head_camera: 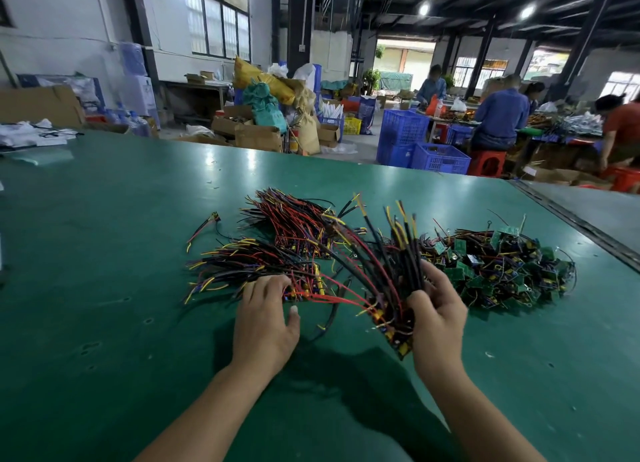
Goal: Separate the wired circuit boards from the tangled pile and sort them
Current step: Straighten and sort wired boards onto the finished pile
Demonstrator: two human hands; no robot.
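1. Where the green table reaches its far left corner, white sheets lie in a loose heap, well apart from the work.
2. A loose lead of red, black and yellow wire lies alone on the table, just left of the sorted groups.
3. The front bundle of wired boards lies flat, with wire ends pointing left and yellow-marked boards stacked at its right end.
4. The rear bundle lies behind it, with wire ends fanned up and left. The two groups nearly touch at their board ends.
5. The left hand is released. It lies palm down, with straight fingers resting on the board end of the front bundle and the thumb spread to the right.
6. The held bundle stands tilted above the table, with boards at the lower end and black, red and yellow wires fanning upward and left.
7. The right hand grasps the held bundle, with fingers and thumb curled round the wires just above the boards.
8. The tangled pile of green boards and mixed wires lies on the table just right of the right hand.
9. Beyond the table's far edge stand blue crates and a red stool. People sit at a distant bench.
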